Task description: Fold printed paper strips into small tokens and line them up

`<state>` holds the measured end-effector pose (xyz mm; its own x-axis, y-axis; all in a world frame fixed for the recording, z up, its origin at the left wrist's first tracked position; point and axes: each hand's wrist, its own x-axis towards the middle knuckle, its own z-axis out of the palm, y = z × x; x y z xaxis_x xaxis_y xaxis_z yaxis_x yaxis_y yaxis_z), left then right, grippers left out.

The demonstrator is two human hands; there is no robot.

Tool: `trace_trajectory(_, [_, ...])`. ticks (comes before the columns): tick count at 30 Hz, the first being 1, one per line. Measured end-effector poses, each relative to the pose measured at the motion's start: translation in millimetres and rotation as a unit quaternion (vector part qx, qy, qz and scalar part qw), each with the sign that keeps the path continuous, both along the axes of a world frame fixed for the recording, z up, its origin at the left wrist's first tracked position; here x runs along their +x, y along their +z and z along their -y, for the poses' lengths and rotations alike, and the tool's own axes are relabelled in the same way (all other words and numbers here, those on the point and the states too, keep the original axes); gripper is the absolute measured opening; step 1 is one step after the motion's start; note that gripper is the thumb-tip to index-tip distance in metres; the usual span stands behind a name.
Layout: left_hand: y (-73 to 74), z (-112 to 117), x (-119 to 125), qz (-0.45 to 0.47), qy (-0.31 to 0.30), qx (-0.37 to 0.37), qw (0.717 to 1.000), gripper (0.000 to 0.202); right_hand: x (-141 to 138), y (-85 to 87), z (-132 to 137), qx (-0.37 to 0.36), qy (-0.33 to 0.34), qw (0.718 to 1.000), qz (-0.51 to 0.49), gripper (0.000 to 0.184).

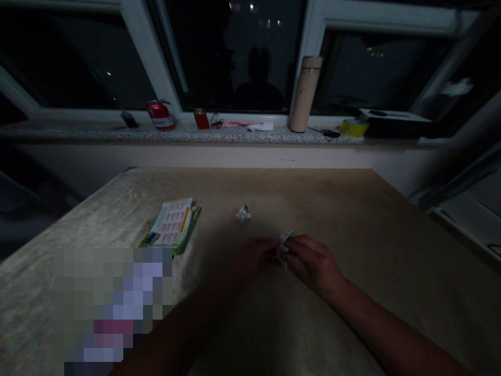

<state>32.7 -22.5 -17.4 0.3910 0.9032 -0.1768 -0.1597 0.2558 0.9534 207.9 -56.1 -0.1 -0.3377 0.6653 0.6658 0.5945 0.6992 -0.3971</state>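
Both hands meet over the middle of the table around a small piece of printed paper (286, 238), curved or folded, white with dark print and some green. My right hand (316, 261) pinches it from the right side, fingers pressed together. From the left, my left hand (256, 256) closes on its other edge; that hand is in deep shadow and its fingertips are partly hidden. Farther back on the table sits a small folded paper piece (243, 213), white with green and red print, apart from both hands.
On the left lies a stack of printed sheets (172, 224) with green edges; a pixelated patch covers the area before it. Along the granite windowsill (235, 137) stand a red can (160, 116), a smaller red can (201, 119), a tall tan cylinder (306, 95), yellow tape (353, 128) and a dark box (395, 124).
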Motion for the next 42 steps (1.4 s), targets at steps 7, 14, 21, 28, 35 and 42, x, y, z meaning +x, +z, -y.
trace_trajectory(7, [3.9,3,-2,0.133,-0.031,-0.111,0.984,0.029,-2,-0.7,0,-0.013,-0.02,0.999,0.035,0.018])
trace_trajectory(14, [9.5,1,-2,0.165,-0.006,-0.14,0.976,0.031,-2,4.7,2,-0.017,-0.028,0.999,-0.012,0.017])
trace_trajectory(21, [2.9,-6,1,0.195,0.009,-0.129,0.972,0.025,-8,-0.2,1,-0.014,-0.014,1.0,0.013,0.015])
trace_trajectory(28, [2.8,-7,1,0.093,0.033,-0.097,0.99,0.039,-10,-4.7,-7,-0.001,-0.014,0.999,0.043,0.013])
trace_trajectory(35, [9.2,-13,-12,-0.089,0.038,-0.015,0.995,0.043,-17,2.7,-24,-0.022,-0.023,0.997,0.076,0.011])
trace_trajectory(42, [23.8,-23,-35,-0.441,0.098,0.234,0.861,0.041,-34,1.7,-61,-0.125,-0.102,0.977,0.138,0.009])
